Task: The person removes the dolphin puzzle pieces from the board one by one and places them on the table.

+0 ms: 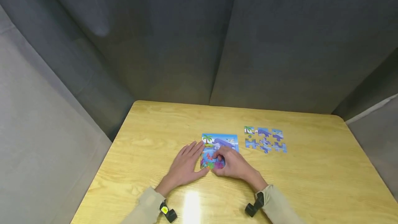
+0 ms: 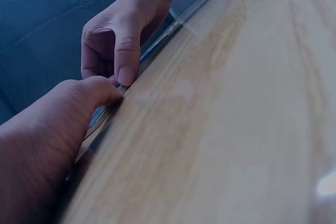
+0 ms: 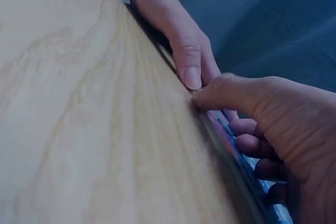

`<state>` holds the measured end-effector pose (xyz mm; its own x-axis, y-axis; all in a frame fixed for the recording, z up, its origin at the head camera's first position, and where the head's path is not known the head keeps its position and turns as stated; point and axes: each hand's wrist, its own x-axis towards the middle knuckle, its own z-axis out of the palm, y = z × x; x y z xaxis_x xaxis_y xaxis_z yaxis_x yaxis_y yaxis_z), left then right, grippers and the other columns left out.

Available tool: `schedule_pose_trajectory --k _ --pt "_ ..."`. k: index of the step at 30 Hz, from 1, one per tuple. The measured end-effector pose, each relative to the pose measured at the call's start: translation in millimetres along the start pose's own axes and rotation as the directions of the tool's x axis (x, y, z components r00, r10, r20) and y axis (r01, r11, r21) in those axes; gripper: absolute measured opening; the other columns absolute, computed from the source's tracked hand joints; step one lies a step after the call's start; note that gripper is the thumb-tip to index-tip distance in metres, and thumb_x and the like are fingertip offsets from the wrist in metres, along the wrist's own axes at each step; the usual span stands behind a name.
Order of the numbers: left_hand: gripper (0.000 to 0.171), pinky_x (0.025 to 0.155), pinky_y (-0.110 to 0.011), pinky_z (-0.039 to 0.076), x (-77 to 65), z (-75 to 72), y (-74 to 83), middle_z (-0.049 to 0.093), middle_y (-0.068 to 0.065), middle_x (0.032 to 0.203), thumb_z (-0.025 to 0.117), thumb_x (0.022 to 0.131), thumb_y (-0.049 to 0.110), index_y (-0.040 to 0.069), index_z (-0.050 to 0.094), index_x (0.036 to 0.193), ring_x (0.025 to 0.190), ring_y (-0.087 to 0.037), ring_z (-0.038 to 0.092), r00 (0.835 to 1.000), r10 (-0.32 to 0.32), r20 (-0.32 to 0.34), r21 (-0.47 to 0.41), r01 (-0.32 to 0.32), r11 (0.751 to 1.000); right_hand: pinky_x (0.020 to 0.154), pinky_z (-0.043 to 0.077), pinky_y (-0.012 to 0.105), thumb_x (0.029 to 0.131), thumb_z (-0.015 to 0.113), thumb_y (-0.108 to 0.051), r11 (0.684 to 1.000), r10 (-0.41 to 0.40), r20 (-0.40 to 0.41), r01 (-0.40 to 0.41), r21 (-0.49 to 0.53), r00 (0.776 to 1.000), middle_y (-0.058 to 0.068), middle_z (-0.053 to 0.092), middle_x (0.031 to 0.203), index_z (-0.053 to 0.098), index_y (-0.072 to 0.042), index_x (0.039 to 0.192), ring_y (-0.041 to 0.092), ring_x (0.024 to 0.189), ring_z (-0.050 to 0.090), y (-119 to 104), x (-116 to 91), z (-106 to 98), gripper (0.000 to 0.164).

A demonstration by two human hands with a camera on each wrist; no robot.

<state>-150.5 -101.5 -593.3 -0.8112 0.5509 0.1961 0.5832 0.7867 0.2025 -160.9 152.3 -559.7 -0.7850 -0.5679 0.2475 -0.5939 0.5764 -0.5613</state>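
A square jigsaw puzzle (image 1: 206, 148) with a dolphin, a palm tree and coral lies on the wooden table. My left hand (image 1: 185, 165) has its fingers straight, with the fingertips over the puzzle's left edge and the thumb by its near corner. Over the puzzle's lower right part is my right hand (image 1: 231, 163), fingers bent down to the picture. In the right wrist view, the right thumb (image 3: 231, 90) lies at the near edge beside the left thumb (image 3: 191, 74). Whether the right fingers pinch anything is hidden.
Several loose puzzle pieces (image 1: 264, 132) lie in two rows to the right of the puzzle. The wooden table (image 1: 311, 168) ends at dark grey cloth panels (image 1: 174, 44) at the back. Lighter panels (image 1: 40, 120) flank it.
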Motion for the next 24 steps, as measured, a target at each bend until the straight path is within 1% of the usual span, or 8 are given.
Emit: schedule_pose_trajectory --k 4,7,10,14,18,21,24 --pt "0.093 0.126 -0.052 0.02 -0.5 -0.3 0.0 0.022 -0.002 0.174 0.039 0.098 0.076 0.014 0.025 0.167 0.159 -0.029 0.022 1.0 0.004 -0.013 -0.01 -0.004 1.0 0.062 0.045 0.021 0.07 0.089 -0.03 1.0 -0.007 -0.028 0.007 -0.015 1.0 -0.009 0.059 0.083 0.071 -0.018 0.097 0.003 0.072 0.049 1.7 1.4 3.6 0.035" --pt "0.094 0.126 -0.052 0.021 -0.6 -0.1 0.2 0.022 -0.002 0.174 0.04 0.098 0.076 0.014 0.026 0.167 0.159 -0.029 0.022 1.0 0.001 -0.015 -0.011 -0.001 1.0 0.061 0.045 0.02 0.067 0.088 -0.029 1.0 -0.008 -0.035 0.007 -0.022 0.999 -0.008 0.058 0.082 0.07 -0.018 0.096 0.003 0.071 0.049 2.5 2.4 4.1 0.036" --pt "0.095 0.126 -0.052 0.022 -0.6 0.8 0.2 0.022 -0.002 0.174 0.038 0.098 0.077 0.013 0.026 0.166 0.159 -0.029 0.023 1.0 0.005 -0.014 -0.003 -0.005 1.0 0.062 0.045 0.021 0.066 0.088 -0.027 1.0 -0.001 -0.035 0.0 -0.009 0.999 -0.008 0.059 0.082 0.069 -0.018 0.095 0.003 0.071 0.05 3.5 1.3 3.6 0.036" --pt "0.095 0.126 -0.05 0.021 -1.3 2.0 -0.1 0.021 -0.003 0.174 0.038 0.098 0.078 0.013 0.027 0.166 0.159 -0.027 0.022 1.0 0.006 -0.016 0.002 -0.006 1.0 0.066 0.045 0.023 0.065 0.088 -0.026 1.0 -0.002 -0.058 0.003 0.017 0.998 -0.006 0.059 0.082 0.068 -0.017 0.096 0.007 0.075 0.052 4.7 -1.5 1.3 0.037" --pt "0.095 0.127 -0.05 0.021 -2.2 2.7 -0.5 0.021 -0.005 0.174 0.038 0.098 0.078 0.013 0.027 0.166 0.159 -0.027 0.022 1.0 0.004 -0.016 0.001 -0.004 1.0 0.07 0.045 0.025 0.066 0.089 -0.025 0.999 -0.026 -0.086 0.029 0.038 0.996 -0.003 0.06 0.083 0.068 -0.016 0.097 0.013 0.077 0.055 7.5 -4.2 -3.0 0.039" --pt "0.094 0.126 -0.051 0.021 -2.1 2.8 -0.6 0.022 -0.006 0.174 0.039 0.098 0.076 0.013 0.027 0.166 0.159 -0.028 0.022 1.0 0.007 -0.02 -0.003 -0.007 1.0 0.07 0.044 0.025 0.067 0.089 -0.024 0.997 -0.019 -0.094 0.026 0.07 0.995 -0.001 0.061 0.083 0.068 -0.015 0.097 0.016 0.077 0.055 9.3 -7.0 -7.9 0.038" --pt "0.093 0.126 -0.052 0.022 -1.6 2.3 0.1 0.022 -0.006 0.174 0.04 0.099 0.075 0.013 0.027 0.166 0.159 -0.029 0.023 1.0 0.009 -0.022 -0.005 -0.009 1.0 0.069 0.043 0.025 0.067 0.089 -0.021 0.995 0.005 -0.096 0.005 0.104 0.995 0.001 0.061 0.082 0.068 -0.013 0.097 0.017 0.077 0.054 11.0 -11.0 -13.4 0.038"
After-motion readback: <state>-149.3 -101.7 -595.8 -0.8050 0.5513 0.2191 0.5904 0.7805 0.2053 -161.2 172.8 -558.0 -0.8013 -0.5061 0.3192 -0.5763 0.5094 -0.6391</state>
